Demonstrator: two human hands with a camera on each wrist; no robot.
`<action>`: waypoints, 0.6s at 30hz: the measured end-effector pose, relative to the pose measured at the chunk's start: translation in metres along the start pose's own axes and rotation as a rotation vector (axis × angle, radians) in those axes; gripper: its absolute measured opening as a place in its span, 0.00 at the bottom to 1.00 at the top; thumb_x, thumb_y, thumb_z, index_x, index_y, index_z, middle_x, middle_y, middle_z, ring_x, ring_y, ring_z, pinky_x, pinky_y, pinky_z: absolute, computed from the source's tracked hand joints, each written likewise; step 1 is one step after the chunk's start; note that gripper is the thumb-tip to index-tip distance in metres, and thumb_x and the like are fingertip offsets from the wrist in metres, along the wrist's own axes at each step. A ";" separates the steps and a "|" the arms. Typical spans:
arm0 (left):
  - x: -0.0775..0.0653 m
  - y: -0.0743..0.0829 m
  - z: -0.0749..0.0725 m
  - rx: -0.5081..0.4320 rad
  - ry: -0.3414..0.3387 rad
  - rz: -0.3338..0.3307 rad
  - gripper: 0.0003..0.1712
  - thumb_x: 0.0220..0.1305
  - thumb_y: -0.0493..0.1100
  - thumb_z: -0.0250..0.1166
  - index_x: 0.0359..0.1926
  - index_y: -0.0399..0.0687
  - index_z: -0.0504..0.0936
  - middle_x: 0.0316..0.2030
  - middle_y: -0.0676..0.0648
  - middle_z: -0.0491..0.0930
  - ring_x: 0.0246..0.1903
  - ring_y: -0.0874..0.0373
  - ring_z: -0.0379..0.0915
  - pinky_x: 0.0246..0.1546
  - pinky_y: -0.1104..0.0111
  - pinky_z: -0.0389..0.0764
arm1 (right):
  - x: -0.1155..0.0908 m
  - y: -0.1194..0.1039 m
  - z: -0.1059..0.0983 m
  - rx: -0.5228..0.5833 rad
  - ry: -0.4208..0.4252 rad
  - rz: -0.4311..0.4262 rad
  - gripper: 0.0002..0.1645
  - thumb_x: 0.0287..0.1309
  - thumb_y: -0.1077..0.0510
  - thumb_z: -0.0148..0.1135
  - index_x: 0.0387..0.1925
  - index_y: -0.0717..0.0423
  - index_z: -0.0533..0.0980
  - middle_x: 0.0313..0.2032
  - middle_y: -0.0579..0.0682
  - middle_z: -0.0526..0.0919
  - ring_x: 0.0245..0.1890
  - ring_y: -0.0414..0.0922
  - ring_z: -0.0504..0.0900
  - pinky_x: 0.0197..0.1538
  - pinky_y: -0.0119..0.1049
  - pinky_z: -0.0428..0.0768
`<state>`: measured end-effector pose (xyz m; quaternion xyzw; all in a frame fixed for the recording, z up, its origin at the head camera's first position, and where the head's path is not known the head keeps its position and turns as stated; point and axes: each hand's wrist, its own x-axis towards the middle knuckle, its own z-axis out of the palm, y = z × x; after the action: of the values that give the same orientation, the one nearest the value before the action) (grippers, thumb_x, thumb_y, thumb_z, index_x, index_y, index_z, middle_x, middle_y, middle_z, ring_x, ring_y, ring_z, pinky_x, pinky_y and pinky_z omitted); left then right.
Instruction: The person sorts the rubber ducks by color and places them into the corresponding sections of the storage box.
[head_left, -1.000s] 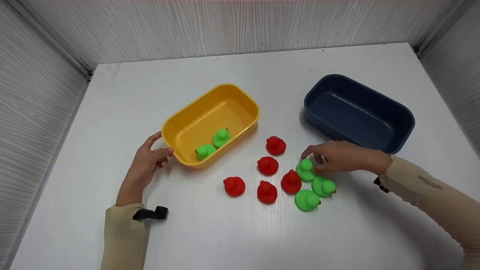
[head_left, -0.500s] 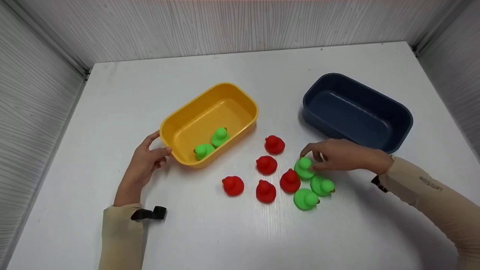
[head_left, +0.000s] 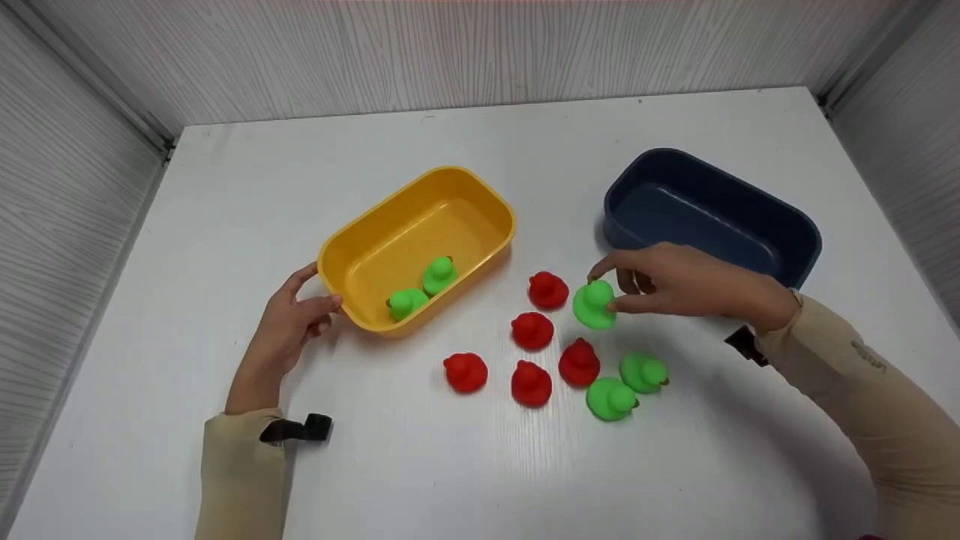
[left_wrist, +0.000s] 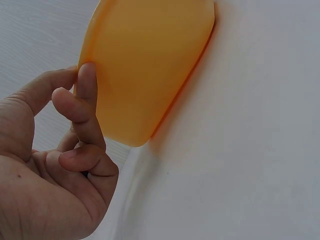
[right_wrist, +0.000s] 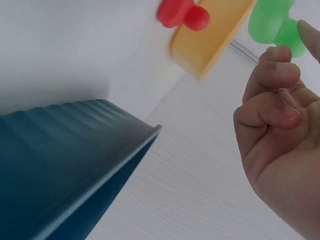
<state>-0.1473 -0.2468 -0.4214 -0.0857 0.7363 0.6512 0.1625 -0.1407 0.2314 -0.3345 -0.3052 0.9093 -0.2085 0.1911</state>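
Observation:
My left hand (head_left: 289,326) pinches the near-left rim of the yellow bin (head_left: 409,217) between thumb and fingers; the left wrist view shows the fingertips on its wall (left_wrist: 145,65). Two green rubber ducks (head_left: 439,274) lie inside that bin, along its front side. Between thumb and index finger, my right hand (head_left: 675,281) pinches a green duck (head_left: 595,306) by its head, raised above the table in front of the navy bin. In the right wrist view, this green duck (right_wrist: 272,22) is partly cut off at the top edge, and the other fingers are curled.
Several red ducks (head_left: 531,384) stand scattered on the white table (head_left: 450,472). Two more green ducks (head_left: 613,398) sit side by side right of them. The navy bin (head_left: 712,217) stands at the right, partly behind my right hand. Pale wood-grain walls (head_left: 487,56) enclose the table.
My right hand has taken hold of one green duck and lifted it off the table, away from the other green ducks towards the back. My left hand still holds the yellow bin's rim.

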 end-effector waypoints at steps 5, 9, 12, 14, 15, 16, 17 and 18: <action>0.000 0.000 0.001 -0.014 0.000 -0.006 0.45 0.65 0.44 0.64 0.75 0.51 0.48 0.25 0.57 0.82 0.20 0.64 0.67 0.26 0.76 0.72 | 0.012 -0.003 -0.006 0.051 0.057 -0.051 0.21 0.63 0.49 0.62 0.56 0.46 0.75 0.28 0.45 0.75 0.27 0.41 0.70 0.30 0.30 0.71; 0.001 -0.002 0.002 -0.003 0.002 -0.014 0.45 0.65 0.45 0.64 0.75 0.52 0.48 0.26 0.57 0.82 0.21 0.63 0.67 0.27 0.76 0.72 | 0.024 -0.004 -0.009 0.099 0.101 -0.074 0.21 0.64 0.52 0.61 0.57 0.49 0.74 0.28 0.48 0.74 0.28 0.42 0.70 0.31 0.29 0.71; 0.001 -0.002 0.002 0.005 0.001 -0.017 0.45 0.65 0.45 0.64 0.76 0.53 0.48 0.26 0.57 0.81 0.21 0.63 0.67 0.27 0.75 0.72 | 0.032 -0.005 -0.013 0.113 0.147 -0.086 0.21 0.64 0.53 0.61 0.58 0.50 0.74 0.28 0.48 0.74 0.27 0.43 0.70 0.31 0.29 0.71; 0.001 -0.002 0.001 0.006 0.001 -0.017 0.45 0.65 0.45 0.64 0.76 0.53 0.48 0.26 0.57 0.81 0.22 0.63 0.67 0.28 0.75 0.72 | 0.037 -0.008 -0.016 0.121 0.177 -0.092 0.21 0.64 0.54 0.61 0.57 0.51 0.74 0.27 0.48 0.74 0.27 0.43 0.70 0.30 0.29 0.71; 0.001 -0.002 0.000 0.005 0.000 -0.016 0.46 0.65 0.45 0.64 0.76 0.53 0.48 0.26 0.57 0.81 0.22 0.63 0.67 0.28 0.75 0.72 | 0.040 -0.011 -0.017 0.128 0.190 -0.093 0.21 0.64 0.53 0.61 0.57 0.51 0.74 0.27 0.48 0.74 0.26 0.43 0.70 0.30 0.29 0.70; 0.001 -0.002 0.000 0.005 0.001 -0.013 0.46 0.65 0.45 0.64 0.76 0.53 0.48 0.26 0.57 0.81 0.22 0.63 0.67 0.28 0.75 0.72 | 0.042 -0.013 -0.019 0.135 0.202 -0.092 0.21 0.64 0.53 0.61 0.57 0.51 0.74 0.27 0.48 0.73 0.26 0.43 0.70 0.30 0.29 0.70; 0.001 -0.001 0.000 0.005 0.001 -0.011 0.45 0.65 0.45 0.64 0.76 0.53 0.48 0.26 0.57 0.81 0.22 0.63 0.67 0.28 0.75 0.72 | 0.045 -0.015 -0.020 0.144 0.214 -0.092 0.21 0.63 0.52 0.62 0.57 0.51 0.74 0.27 0.48 0.73 0.26 0.43 0.70 0.30 0.29 0.69; 0.001 -0.001 0.000 0.008 0.001 -0.007 0.45 0.65 0.46 0.64 0.75 0.53 0.48 0.26 0.57 0.81 0.22 0.63 0.67 0.28 0.75 0.72 | 0.047 -0.017 -0.022 0.152 0.225 -0.091 0.22 0.63 0.52 0.62 0.57 0.51 0.74 0.27 0.48 0.73 0.27 0.44 0.69 0.30 0.29 0.69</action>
<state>-0.1478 -0.2468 -0.4224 -0.0880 0.7386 0.6477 0.1648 -0.1776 0.1946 -0.3181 -0.3053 0.8919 -0.3179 0.1009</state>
